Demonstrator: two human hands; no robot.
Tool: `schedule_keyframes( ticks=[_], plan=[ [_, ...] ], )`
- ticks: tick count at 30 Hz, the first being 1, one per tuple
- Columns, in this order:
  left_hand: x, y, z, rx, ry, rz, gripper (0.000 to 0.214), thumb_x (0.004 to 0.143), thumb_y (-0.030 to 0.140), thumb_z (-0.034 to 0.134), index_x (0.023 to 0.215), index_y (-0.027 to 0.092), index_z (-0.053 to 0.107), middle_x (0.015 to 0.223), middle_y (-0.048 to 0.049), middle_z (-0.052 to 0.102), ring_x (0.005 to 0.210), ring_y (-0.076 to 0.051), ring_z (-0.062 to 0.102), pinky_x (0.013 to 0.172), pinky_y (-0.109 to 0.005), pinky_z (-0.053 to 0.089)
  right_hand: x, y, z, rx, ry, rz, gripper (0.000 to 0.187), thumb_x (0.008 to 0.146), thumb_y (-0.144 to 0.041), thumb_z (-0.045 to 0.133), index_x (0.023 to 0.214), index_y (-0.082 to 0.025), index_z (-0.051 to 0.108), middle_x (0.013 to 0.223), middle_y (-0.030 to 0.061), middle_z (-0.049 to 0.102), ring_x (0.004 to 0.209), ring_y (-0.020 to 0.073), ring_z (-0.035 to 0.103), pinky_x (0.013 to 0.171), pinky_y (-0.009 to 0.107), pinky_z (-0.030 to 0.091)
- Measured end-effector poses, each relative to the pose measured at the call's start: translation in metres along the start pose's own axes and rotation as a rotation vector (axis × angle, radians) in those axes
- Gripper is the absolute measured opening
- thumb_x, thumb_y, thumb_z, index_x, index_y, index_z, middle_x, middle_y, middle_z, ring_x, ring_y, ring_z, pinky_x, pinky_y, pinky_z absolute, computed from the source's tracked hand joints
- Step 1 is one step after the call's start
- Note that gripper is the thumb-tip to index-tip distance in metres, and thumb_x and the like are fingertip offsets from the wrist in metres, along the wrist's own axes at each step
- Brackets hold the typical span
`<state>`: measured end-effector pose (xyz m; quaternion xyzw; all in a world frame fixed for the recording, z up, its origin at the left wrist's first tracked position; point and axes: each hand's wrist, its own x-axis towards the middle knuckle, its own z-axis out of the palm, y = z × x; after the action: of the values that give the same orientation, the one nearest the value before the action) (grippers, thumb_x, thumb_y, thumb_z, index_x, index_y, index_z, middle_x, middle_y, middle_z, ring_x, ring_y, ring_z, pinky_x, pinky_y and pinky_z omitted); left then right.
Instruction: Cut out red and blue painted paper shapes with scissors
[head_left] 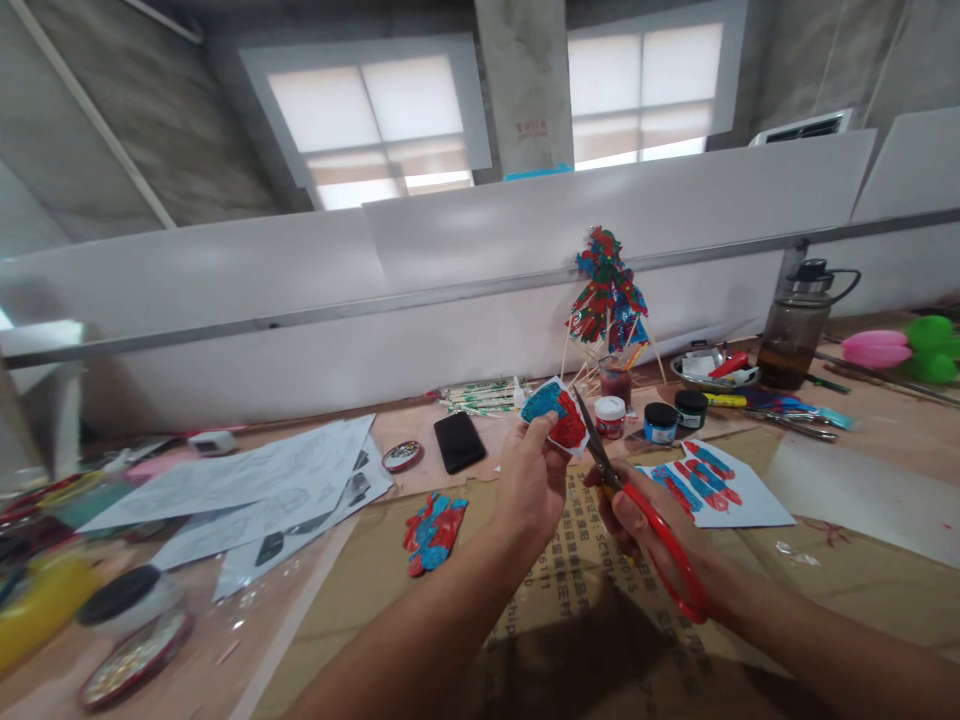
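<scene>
In my left hand is a small piece of white paper painted blue and red, pinched between thumb and fingers. My right hand grips red-handled scissors, whose blades lie along the right edge of that paper. A cut-out blue and red shape rests on the cardboard to the left of my forearm. Right of the scissors, partly behind my right hand, lies a white sheet with blue and red painted stripes.
Paint jars stand behind my hands, near a painted paper figure on sticks. A phone, drawing sheets and a round tin lie left. A metal dish and a water bottle stand at the back right.
</scene>
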<state>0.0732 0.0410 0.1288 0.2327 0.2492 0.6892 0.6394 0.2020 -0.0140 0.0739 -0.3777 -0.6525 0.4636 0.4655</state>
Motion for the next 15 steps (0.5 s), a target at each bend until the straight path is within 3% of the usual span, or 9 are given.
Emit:
schedule_keyframes(
  ticks=[6, 9, 15],
  plan=[
    [-0.0001, -0.0005, 0.0008, -0.017, 0.007, 0.002, 0.019, 0.058, 0.008, 0.071, 0.072, 0.014, 0.059, 0.067, -0.0001, 0.067, 0.058, -0.010, 0.062, 0.060, -0.020, 0.049, 0.0011, 0.0015, 0.0010, 0.065, -0.001, 0.019, 0.047, 0.094, -0.060, 0.049, 0.125, -0.025, 0.054, 0.100, 0.0050, 0.058, 0.061, 0.0112, 0.038, 0.049, 0.024, 0.031],
    [0.0010, -0.0018, -0.0007, -0.014, 0.013, 0.004, 0.020, 0.057, 0.009, 0.072, 0.071, 0.014, 0.059, 0.068, 0.0000, 0.067, 0.059, -0.010, 0.062, 0.061, -0.020, 0.049, 0.0008, 0.0033, 0.0019, 0.123, 0.006, 0.058, 0.047, 0.092, -0.060, 0.052, 0.124, -0.025, 0.054, 0.083, 0.0008, 0.054, 0.055, 0.0098, 0.032, 0.047, 0.023, 0.027],
    [0.0013, -0.0020, -0.0021, -0.013, 0.008, 0.003, 0.020, 0.057, 0.009, 0.073, 0.071, 0.014, 0.060, 0.069, -0.0005, 0.068, 0.060, -0.010, 0.063, 0.062, -0.021, 0.050, -0.0003, 0.0090, 0.0032, 0.182, 0.029, 0.083, 0.046, 0.089, -0.061, 0.056, 0.117, -0.024, 0.057, 0.068, -0.0042, 0.041, 0.051, 0.0092, 0.031, 0.045, 0.023, 0.025]
  ],
)
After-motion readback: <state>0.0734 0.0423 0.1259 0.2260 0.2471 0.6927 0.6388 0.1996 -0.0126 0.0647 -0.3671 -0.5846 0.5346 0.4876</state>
